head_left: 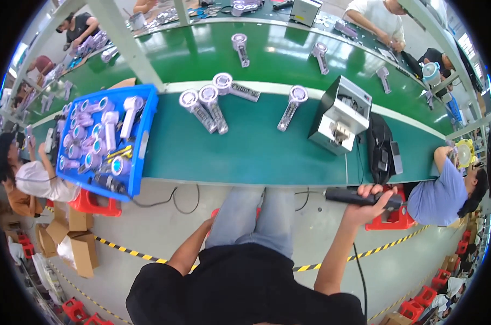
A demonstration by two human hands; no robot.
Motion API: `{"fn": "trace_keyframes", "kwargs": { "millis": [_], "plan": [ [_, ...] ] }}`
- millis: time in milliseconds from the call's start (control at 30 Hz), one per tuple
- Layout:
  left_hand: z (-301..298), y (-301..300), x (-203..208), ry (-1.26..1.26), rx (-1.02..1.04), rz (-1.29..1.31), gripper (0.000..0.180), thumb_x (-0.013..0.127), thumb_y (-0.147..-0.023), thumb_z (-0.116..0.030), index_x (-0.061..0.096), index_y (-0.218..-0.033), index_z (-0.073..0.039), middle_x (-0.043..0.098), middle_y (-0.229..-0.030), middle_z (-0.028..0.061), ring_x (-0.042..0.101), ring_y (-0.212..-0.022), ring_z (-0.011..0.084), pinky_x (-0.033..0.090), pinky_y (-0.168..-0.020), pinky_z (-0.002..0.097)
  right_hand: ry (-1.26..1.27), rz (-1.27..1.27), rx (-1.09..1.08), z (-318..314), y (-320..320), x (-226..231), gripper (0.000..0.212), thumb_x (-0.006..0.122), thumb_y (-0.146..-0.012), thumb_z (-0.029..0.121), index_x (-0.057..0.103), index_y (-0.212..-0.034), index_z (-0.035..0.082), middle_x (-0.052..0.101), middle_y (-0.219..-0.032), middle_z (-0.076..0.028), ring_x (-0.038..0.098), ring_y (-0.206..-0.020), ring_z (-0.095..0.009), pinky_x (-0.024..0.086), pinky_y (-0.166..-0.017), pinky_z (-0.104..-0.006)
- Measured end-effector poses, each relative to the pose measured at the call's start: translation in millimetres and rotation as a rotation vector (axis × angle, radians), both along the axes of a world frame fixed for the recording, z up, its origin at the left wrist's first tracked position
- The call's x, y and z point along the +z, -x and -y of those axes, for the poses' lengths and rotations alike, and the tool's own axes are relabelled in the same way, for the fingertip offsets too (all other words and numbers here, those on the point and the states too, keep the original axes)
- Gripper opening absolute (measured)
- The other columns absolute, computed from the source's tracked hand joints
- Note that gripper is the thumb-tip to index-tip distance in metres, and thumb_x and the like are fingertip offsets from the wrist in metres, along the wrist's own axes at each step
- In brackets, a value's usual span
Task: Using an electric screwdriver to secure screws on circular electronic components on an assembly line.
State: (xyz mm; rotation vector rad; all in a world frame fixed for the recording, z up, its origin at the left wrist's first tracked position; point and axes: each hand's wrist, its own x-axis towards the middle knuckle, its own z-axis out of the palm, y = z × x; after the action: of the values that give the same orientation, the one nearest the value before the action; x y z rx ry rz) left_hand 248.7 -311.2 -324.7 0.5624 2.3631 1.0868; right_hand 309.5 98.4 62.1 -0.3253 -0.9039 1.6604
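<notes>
Past the bench's front edge at the right, my right hand (366, 203) is wrapped round a black electric screwdriver (340, 195), held roughly level with its cord hanging down. My left hand (208, 223) is low beside my left thigh, at the edge of the red stool under me; its fingers are mostly hidden. On the green bench mat (229, 157) lie several lilac handheld fan housings with round heads and open handles showing inner parts. Two of them lie side by side, a third fan (222, 84) touches their group, and another fan (293, 108) lies apart, nearer the metal box.
A blue bin (148, 141) at the left holds many lilac fan parts and a dark corded tool. A grey metal box (340, 116) and a black pouch (379, 149) stand at the right. Beyond runs a green conveyor (278, 54) carrying fans. People sit on both sides and opposite.
</notes>
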Motion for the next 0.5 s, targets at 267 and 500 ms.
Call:
{"fn": "trace_keyframes", "kwargs": {
  "millis": [267, 500],
  "plan": [
    [-55, 62, -72, -0.036, -0.045, -0.007, 0.025, 0.058, -0.088, -0.021, 0.069, -0.082, 0.001, 0.067, -0.086, 0.0280, 0.067, -0.086, 0.0450, 0.052, -0.076, 0.0550, -0.070, 0.163, 0.112, -39, 48, -21, 0.045, 0.045, -0.108, 0.035, 0.032, -0.148, 0.020, 0.046, -0.083, -0.003, 0.043, -0.057, -0.011, 0.041, -0.054, -0.0269],
    [-39, 39, -72, 0.021, -0.069, 0.098, 0.026, 0.058, -0.088, -0.021, 0.069, -0.083, 0.001, 0.068, -0.086, 0.0280, 0.067, -0.086, 0.0450, 0.052, -0.077, 0.0550, -0.076, 0.332, 0.119, -67, 80, -7, 0.038, 0.048, -0.106, 0.040, 0.037, -0.131, 0.013, 0.044, -0.083, -0.003, 0.045, -0.057, -0.012, 0.044, -0.054, -0.0286]
  ]
}}
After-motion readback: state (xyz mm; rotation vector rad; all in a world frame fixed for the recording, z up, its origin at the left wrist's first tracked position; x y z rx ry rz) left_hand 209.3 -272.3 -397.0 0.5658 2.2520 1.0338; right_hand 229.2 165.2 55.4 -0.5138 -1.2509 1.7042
